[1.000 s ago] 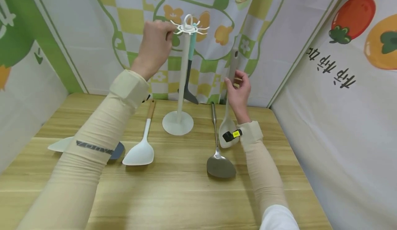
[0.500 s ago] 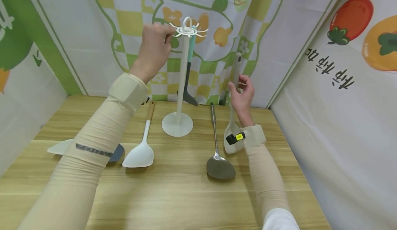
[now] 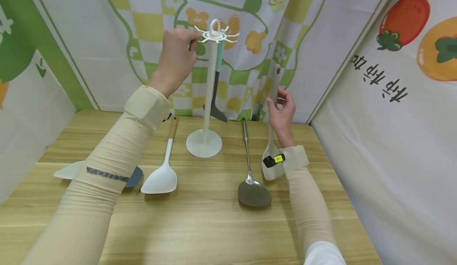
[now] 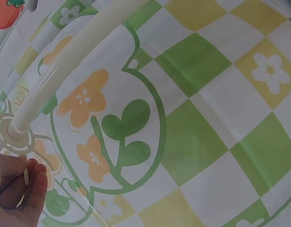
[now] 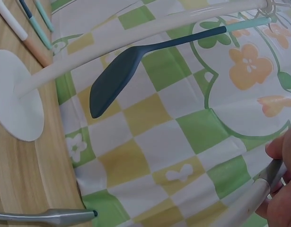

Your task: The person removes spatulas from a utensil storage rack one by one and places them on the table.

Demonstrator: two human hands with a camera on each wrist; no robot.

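Observation:
A white utensil rack [image 3: 210, 86] stands upright on the table, with a ring of hooks at its top. My left hand [image 3: 178, 56] pinches one of those hooks between thumb and finger, as the left wrist view also shows. From the rack hangs a dark spatula [image 5: 117, 80] with a turquoise handle. To the right, my right hand [image 3: 283, 114] grips the grey handle of a cream spatula [image 3: 273, 154], which it holds upright with the blade low, partly behind the wrist camera. Whether that blade touches the table I cannot tell.
On the wooden table [image 3: 200, 217], a steel spatula [image 3: 254, 193] lies right of the rack and a white spatula [image 3: 161, 177] with a wooden handle lies left. Farther left, a dark blue blade [image 3: 135, 176] and a pale blade [image 3: 68, 170] are partly hidden by my left arm. A patterned curtain [image 3: 150, 27] hangs behind.
My right hand has moved to the right and slightly down in the head view, taking the cream spatula with it. My left hand keeps its pinch on the rack's hook.

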